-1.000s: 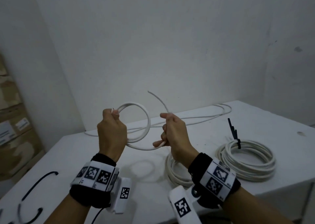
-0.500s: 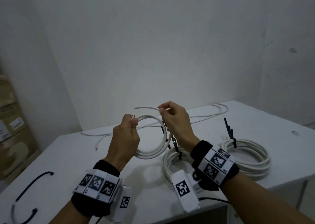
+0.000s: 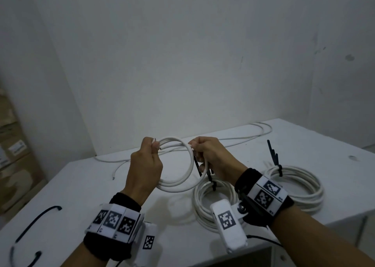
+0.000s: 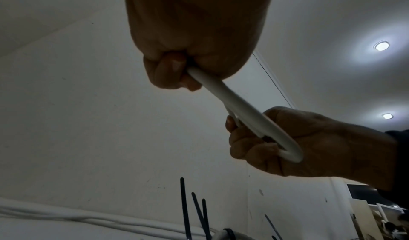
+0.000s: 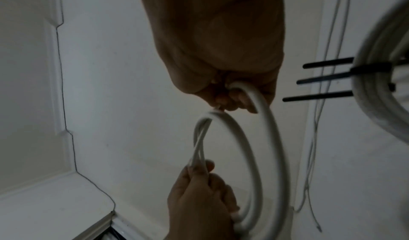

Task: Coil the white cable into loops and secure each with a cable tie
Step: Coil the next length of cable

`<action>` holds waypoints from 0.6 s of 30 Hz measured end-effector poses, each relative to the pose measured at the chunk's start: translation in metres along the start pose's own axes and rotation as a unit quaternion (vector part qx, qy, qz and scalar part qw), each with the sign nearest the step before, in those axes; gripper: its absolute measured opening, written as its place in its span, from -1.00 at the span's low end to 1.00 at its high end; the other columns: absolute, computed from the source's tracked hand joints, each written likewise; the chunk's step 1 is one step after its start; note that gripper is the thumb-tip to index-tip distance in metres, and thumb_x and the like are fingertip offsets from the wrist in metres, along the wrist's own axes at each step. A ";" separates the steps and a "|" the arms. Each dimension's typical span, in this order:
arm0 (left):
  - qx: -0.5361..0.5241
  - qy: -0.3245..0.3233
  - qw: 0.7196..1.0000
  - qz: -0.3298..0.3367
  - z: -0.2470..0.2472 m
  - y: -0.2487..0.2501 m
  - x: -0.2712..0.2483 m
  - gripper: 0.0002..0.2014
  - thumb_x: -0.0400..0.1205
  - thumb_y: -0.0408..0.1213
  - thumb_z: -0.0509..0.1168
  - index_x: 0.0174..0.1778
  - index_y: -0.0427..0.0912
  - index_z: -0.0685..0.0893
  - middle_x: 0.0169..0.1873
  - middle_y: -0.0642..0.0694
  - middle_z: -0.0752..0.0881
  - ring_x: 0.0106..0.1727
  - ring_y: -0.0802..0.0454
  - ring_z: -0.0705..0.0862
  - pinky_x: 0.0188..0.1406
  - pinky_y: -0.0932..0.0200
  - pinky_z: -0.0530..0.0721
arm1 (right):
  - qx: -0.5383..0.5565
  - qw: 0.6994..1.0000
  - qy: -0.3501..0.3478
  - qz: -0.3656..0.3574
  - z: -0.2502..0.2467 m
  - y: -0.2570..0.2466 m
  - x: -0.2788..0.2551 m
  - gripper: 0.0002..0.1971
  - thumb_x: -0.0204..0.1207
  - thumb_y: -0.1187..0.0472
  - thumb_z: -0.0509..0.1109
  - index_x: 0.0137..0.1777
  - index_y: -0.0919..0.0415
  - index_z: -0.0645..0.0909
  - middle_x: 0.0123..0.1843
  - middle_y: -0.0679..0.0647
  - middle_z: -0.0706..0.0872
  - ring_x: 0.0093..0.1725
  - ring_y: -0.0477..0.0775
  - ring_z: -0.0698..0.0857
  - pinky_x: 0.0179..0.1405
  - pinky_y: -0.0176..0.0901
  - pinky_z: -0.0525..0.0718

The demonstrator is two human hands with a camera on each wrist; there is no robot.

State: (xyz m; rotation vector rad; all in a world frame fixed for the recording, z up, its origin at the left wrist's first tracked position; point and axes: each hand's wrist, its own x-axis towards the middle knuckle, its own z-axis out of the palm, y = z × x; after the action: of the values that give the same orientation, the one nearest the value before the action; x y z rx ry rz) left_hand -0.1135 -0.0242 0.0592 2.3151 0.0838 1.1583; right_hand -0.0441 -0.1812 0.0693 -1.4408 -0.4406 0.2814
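Both hands hold a small coil of white cable (image 3: 182, 177) in the air above the white table (image 3: 81, 185). My left hand (image 3: 145, 163) grips the coil's left side, thumb pinching the cable end at the top. My right hand (image 3: 211, 157) grips the right side of the loops. In the left wrist view the cable (image 4: 239, 111) runs from my left hand (image 4: 177, 69) to my right hand (image 4: 276, 139). The right wrist view shows the loops (image 5: 254, 147) between my right hand (image 5: 232, 95) and my left hand (image 5: 199, 200).
Two tied white coils lie on the table, one (image 3: 205, 206) under my right wrist and one (image 3: 300, 185) further right, each with black cable ties (image 3: 274, 155) sticking up. Loose white cable (image 3: 243, 139) trails along the back edge. Black ties (image 3: 30, 228) lie front left. Cardboard boxes (image 3: 12, 155) stand left.
The hands have come closer together and lowered slightly. The free cable end that stuck up a second ago is now laid into the coil, which has more turns.
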 end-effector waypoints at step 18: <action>-0.086 -0.054 0.993 -0.061 0.009 0.023 -0.002 -0.89 0.74 -0.25 0.14 0.03 -0.22 0.40 -0.50 -0.03 0.52 -0.56 0.11 0.42 -0.65 0.38 0.39 | -0.180 0.962 0.035 -0.201 0.009 0.005 -0.002 -0.92 0.66 0.25 0.24 0.02 0.13 0.56 -0.39 0.00 0.45 -0.52 -0.06 0.41 -0.59 -0.29 0.44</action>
State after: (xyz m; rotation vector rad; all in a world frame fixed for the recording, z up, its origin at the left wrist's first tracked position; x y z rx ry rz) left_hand -0.1124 -0.0482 0.0647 2.1836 0.0810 0.9408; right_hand -0.0492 -0.1736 0.0650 -1.6672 -0.7403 -0.1870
